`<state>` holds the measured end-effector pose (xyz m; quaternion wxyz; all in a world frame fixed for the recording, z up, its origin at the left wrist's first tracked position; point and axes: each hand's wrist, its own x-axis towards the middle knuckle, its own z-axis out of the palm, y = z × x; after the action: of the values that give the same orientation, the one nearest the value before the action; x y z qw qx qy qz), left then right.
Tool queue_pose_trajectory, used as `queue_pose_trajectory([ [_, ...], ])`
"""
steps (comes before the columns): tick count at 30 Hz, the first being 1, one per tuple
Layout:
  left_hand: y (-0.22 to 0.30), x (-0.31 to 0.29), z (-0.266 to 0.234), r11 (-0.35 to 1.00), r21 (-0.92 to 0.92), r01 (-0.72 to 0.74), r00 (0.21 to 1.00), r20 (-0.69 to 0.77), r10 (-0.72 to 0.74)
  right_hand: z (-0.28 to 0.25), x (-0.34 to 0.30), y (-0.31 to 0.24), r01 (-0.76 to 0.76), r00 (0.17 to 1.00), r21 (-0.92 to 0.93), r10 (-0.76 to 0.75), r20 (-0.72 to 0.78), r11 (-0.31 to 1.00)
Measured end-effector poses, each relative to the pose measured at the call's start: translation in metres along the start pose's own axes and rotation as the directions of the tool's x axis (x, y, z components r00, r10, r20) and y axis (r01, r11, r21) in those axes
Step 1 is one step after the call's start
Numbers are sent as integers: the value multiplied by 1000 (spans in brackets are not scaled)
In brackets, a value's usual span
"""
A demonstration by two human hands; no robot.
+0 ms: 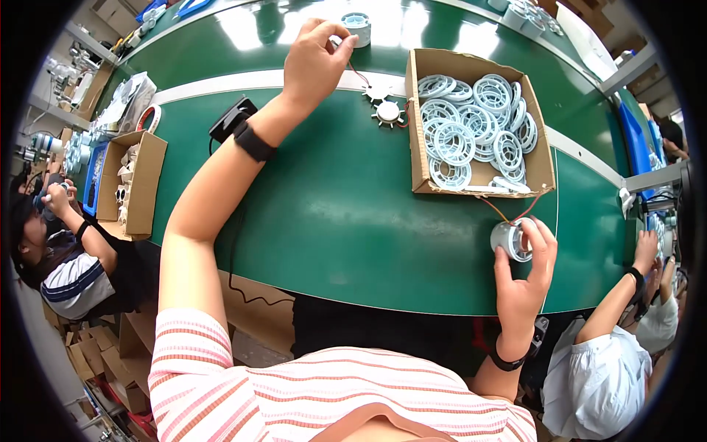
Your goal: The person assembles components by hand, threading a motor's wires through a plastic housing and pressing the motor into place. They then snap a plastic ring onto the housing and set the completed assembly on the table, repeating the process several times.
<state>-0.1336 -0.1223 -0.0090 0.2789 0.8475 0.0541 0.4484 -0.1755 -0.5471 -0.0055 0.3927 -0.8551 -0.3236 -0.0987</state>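
Your left hand (313,62) reaches far out toward 12 o'clock, elbow bent out near 9 o'clock, the wrist with its black band (255,141) raised above the green tabletop (339,221). Its thumb and forefinger are brought nearly together beside a pale-blue, hollow cylindrical part (356,33) standing at 12 o'clock; a thin reddish wire (359,72) runs from near those fingertips toward two white, round, pronged discs (387,112) — whether you pinch it, I cannot tell.

Your right hand (524,289) sits between 3 and 4 o'clock, forearm short and close to your body, fingers pointing up toward 12. Its grip is only partly closed, around a pale-blue, ring-ended cylinder (505,237) — thumb against the near side, fingers over the open end on the right. Red and yellow wires (495,208) rise from that cylinder toward the brown cardboard box (417,166) of pale-blue, spoked plastic rings (454,144) at 2 o'clock.
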Motion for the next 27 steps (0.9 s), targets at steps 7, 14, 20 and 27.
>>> queue_pose_trajectory([
  [7,9,-8,5,986,0,-166,986,-31,166,-13,-9,44,-297,908,-282,178,-380,912],
  [14,28,-14,4,848,290,-443,895,198,400,-33,2,76,-299,904,-320,160,-396,899],
  [20,8,40,65,850,469,-242,970,116,212,-22,14,62,-262,875,-363,61,-481,894],
  [27,4,52,80,952,301,-50,985,174,-4,-24,6,71,-182,873,-348,-12,-488,919],
])
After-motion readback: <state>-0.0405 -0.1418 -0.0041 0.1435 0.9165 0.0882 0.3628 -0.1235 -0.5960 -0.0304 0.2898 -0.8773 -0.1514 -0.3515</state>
